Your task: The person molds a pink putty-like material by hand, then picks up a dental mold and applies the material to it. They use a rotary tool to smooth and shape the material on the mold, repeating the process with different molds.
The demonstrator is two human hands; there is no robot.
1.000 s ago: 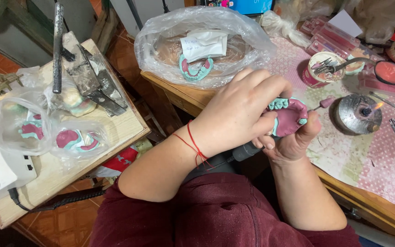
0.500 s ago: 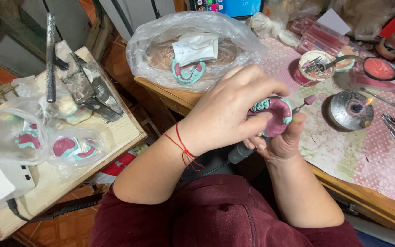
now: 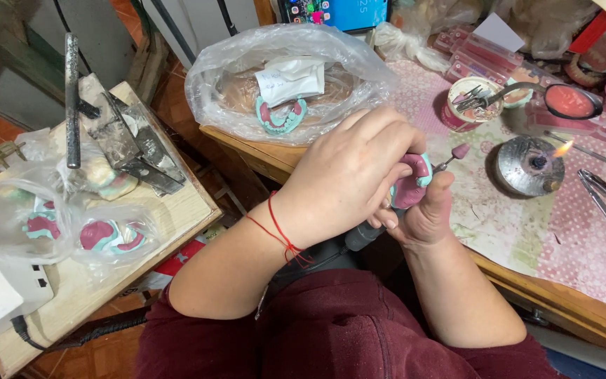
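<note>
A person in a maroon top works over the edge of a cluttered surface (image 3: 527,238), both hands closed on their work. The left hand (image 3: 348,175), a red thread around its wrist, curls its fingers over a pink and mint-green denture model (image 3: 415,184) and covers most of it. The right hand (image 3: 426,217), just under the left at about 4 o'clock from it, grips a dark rotary handpiece (image 3: 364,235) whose small pink grinding tip (image 3: 460,151) pokes out at 2 o'clock from the model. Near that tip, at 3 o'clock, a round metal spirit burner (image 3: 520,168) shows a small flame. At 11 o'clock from the hands lies a clear plastic bag (image 3: 282,77) with another pink and green denture inside. On a wooden side table (image 3: 177,203) at 9 o'clock, more bagged models rest beside dark metal tools (image 3: 117,133).
</note>
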